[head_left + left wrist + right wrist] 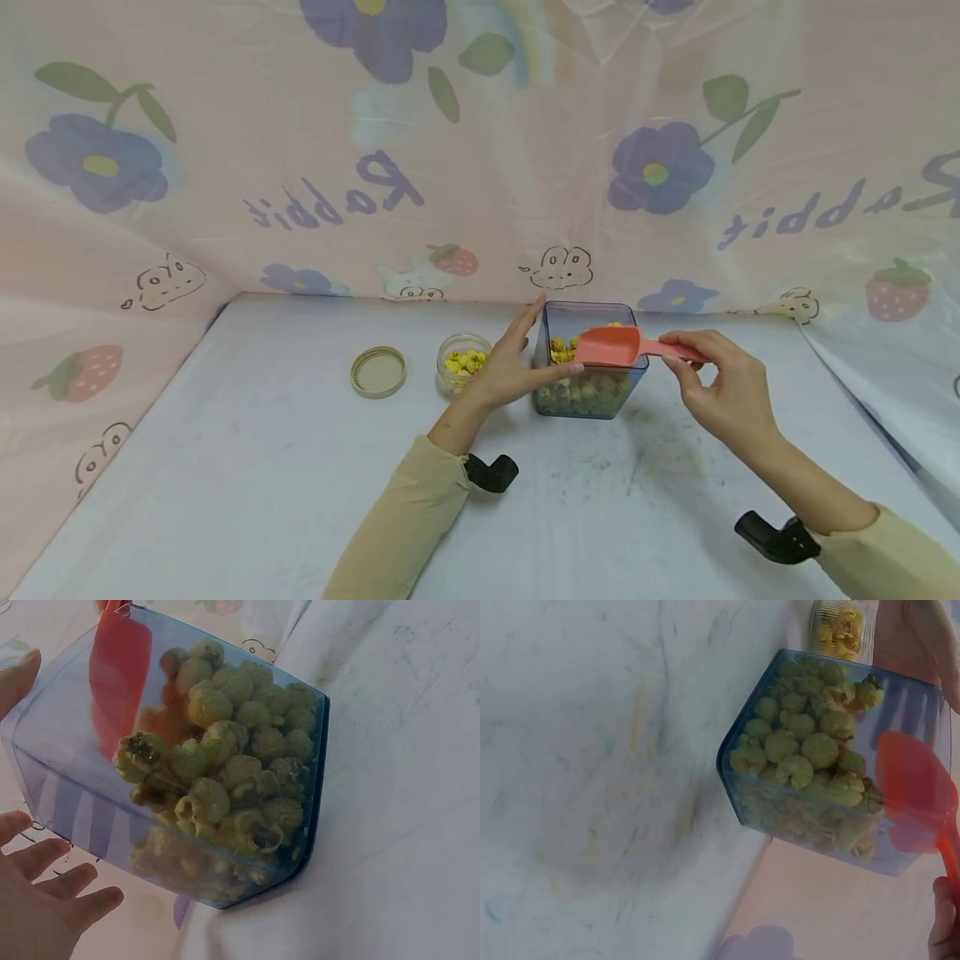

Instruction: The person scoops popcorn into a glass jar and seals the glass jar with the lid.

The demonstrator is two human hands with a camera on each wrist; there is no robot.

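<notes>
The right forearm is stretched over the table from its near right corner, and the right hand is placed beside the clear container. The left arm is extended from the near edge; the left hand is spread at the container's left side.

The container, partly filled with popcorn, is set close to the table's far edge. To its left a glass jar with yellow pieces is partly covered by the left hand, and farther left a round lid is laid.

The handle of the red scoop is pinched between right thumb and fingers, its bowl dipped inside the container's rim. The left fingers are held apart; whether the wall is touched by them cannot be told surely.
</notes>
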